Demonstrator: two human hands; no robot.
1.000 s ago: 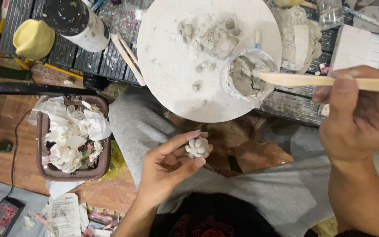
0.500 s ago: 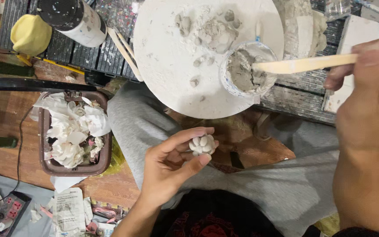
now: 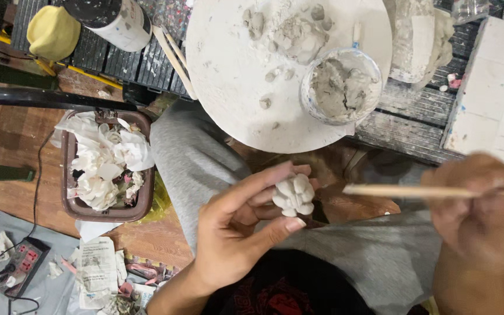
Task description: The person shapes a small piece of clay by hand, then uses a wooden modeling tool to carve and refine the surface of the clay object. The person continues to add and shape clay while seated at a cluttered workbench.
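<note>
Left hand (image 3: pixel 234 233): fingers pinched on small white clay flower (image 3: pixel 293 195), frame centre. Right hand (image 3: pixel 482 213), blurred, right edge: gripping wooden stick (image 3: pixel 403 191), tip near flower. Above: cup (image 3: pixel 340 86) of grey clay on round white board (image 3: pixel 234 76). Left: brown bin (image 3: pixel 71 204) with white scraps.

Wore grey trousers (image 3: pixel 199 157) over both knees and a black top (image 3: pixel 281 291) with a red print. Bare forearms, no sleeves; left hand (image 3: pixel 234 233) and right hand (image 3: pixel 485 216) ungloved.
</note>
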